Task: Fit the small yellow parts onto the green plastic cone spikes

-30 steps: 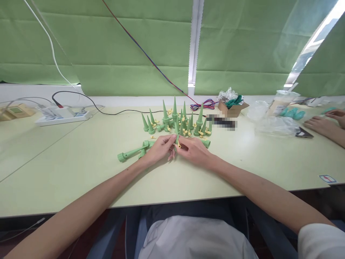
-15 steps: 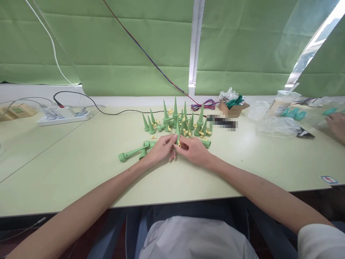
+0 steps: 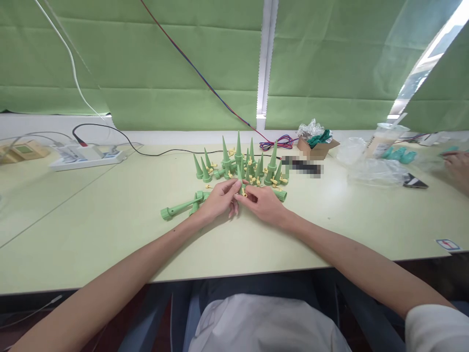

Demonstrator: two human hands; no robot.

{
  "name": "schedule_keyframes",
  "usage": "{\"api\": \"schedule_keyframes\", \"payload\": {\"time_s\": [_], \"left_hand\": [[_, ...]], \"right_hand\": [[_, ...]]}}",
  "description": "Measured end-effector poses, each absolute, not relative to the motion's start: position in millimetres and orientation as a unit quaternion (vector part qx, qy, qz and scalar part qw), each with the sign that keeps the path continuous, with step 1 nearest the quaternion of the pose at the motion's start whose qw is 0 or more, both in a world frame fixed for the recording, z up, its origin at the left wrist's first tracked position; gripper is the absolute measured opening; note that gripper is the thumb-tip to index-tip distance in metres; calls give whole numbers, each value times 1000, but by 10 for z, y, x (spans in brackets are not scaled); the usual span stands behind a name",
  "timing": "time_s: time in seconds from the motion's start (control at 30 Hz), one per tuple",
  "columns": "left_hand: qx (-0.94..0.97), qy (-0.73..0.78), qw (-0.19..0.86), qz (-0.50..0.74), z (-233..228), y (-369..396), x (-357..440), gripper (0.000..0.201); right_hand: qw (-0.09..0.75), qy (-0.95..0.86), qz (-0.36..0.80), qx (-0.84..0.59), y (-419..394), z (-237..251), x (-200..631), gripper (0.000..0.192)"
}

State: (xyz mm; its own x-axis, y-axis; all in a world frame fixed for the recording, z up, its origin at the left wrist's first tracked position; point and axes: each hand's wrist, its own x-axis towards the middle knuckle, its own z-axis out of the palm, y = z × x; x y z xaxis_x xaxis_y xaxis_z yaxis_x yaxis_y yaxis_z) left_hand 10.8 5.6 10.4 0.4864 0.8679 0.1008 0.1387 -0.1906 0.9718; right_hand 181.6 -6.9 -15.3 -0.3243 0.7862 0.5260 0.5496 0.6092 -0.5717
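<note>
Between my fingertips a green plastic watering spike (image 3: 240, 174) points upward, with a small yellow valve (image 3: 245, 194) at its side. My left hand (image 3: 223, 197) is closed on the spike, thumb against it. My right hand (image 3: 264, 203) pinches at the yellow valve; its fingers partly cover where valve and spike meet. Just beyond my hands stand several green spikes (image 3: 226, 156), point up, many with yellow valves (image 3: 274, 182). Left of my left hand a long green spike (image 3: 179, 209) lies on its side, beside other green pieces partly hidden by my wrist.
A power strip (image 3: 88, 160) with cables stands at the left. Behind the spikes lies a coil of red and blue wire (image 3: 276, 142), near a small cardboard box (image 3: 318, 149). A drink cup (image 3: 383, 139), plastic bags (image 3: 377, 173) and a phone (image 3: 415, 181) sit right; another person's hand (image 3: 459, 166) shows at the edge.
My hands stay together on the spike and valve, with only a slight shift of the fingers; the spike tilts a little leftward. The other person's hand at the right edge has moved slightly.
</note>
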Motion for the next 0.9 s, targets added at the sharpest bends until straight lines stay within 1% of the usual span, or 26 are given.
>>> {"api": "schedule_keyframes", "payload": {"time_s": [0.17, 0.33, 0.37, 0.43, 0.53, 0.63, 0.77, 0.9], "left_hand": [[719, 385, 443, 373, 168, 62, 74, 37], [724, 436, 294, 446, 146, 116, 54, 36], [724, 447, 267, 453, 135, 125, 51, 35], [724, 464, 232, 455, 117, 135, 45, 33], [729, 475, 210, 445, 108, 135, 40, 30], [740, 478, 206, 427, 108, 133, 38, 24], [749, 485, 222, 394, 96, 139, 35, 21], [751, 484, 244, 377, 80, 140, 35, 20]], "right_hand": [[407, -792, 161, -425, -59, -144, 1823, 44], [410, -778, 161, -447, -42, -148, 1833, 24], [411, -775, 156, -454, -35, -157, 1835, 24], [411, -770, 149, -465, -16, -178, 1842, 33], [385, -780, 150, -470, 13, -208, 1855, 44], [347, -800, 156, -463, 27, -222, 1863, 50], [317, -811, 164, -462, 25, -226, 1860, 50], [319, -813, 165, -459, 24, -227, 1856, 45]]}}
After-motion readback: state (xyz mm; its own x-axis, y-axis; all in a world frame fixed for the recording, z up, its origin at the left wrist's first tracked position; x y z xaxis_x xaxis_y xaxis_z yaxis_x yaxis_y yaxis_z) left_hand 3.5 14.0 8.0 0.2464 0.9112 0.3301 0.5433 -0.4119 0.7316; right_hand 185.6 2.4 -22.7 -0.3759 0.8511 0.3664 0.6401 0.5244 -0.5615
